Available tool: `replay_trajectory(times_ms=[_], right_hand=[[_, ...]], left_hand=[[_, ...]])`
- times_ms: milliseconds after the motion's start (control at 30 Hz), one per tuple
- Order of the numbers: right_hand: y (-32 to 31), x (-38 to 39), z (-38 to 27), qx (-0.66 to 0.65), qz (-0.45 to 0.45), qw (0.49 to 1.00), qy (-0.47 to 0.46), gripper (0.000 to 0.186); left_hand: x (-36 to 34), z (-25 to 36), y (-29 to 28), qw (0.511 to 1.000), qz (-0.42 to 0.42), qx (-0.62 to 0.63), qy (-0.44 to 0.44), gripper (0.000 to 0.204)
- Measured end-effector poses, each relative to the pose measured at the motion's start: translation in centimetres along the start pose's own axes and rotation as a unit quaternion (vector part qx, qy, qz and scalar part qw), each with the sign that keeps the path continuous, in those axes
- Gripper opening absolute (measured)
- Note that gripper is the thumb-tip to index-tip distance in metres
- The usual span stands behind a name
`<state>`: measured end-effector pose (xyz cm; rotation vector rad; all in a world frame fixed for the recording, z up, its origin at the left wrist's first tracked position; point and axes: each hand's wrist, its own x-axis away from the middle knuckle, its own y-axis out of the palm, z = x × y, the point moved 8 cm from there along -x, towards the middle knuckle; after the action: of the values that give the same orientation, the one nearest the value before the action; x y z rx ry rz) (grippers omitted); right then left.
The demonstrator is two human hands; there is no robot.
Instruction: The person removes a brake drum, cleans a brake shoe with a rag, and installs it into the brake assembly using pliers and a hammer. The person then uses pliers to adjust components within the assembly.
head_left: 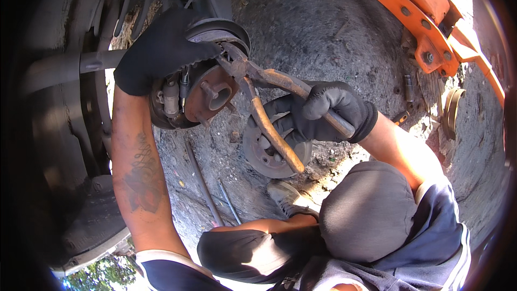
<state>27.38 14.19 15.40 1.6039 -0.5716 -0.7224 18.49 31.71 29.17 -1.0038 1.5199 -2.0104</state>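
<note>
A drum brake assembly (177, 99) with a rusty hub (207, 97) is mounted at the end of an axle. My left hand (161, 48), in a black glove, curls over its upper side. That thumb presses along a curved brake shoe (215, 36), while the fingers behind are largely hidden. My right hand (331, 110), also gloved, grips worn pliers (273, 134) with orange-brown handles. Its thumb lies over the upper handle, and some fingers reach toward the lower one. The handles are spread apart. The pliers' jaws touch the shoe's edge beside my left thumb; what they pinch is unclear.
Below the pliers a round brake drum (252, 160) lies on the rough ground. A long bar (203, 183) and a thinner rod (230, 202) lie near my leg. At right are an orange steel frame (398, 13), a socket (409, 87) and curved brake shoes (451, 113). Vehicle underbody fills the left.
</note>
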Motion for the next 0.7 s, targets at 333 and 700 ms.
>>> replay_trajectory(times_ms=[333, 700], right_hand=[[-2.8, -1.2, 1.7, 0.038, 0.042, 0.996, -0.069, 0.025], [-2.9, -1.1, 2.1, 0.025, 0.049, 0.998, 0.02, 0.086]], left_hand=[[-0.2, -0.2, -0.3, 1.0, 0.002, -0.014, -0.018, 0.055], [1.2, 0.1, 0.0, 0.95, 0.013, -0.21, 0.229, 0.037]])
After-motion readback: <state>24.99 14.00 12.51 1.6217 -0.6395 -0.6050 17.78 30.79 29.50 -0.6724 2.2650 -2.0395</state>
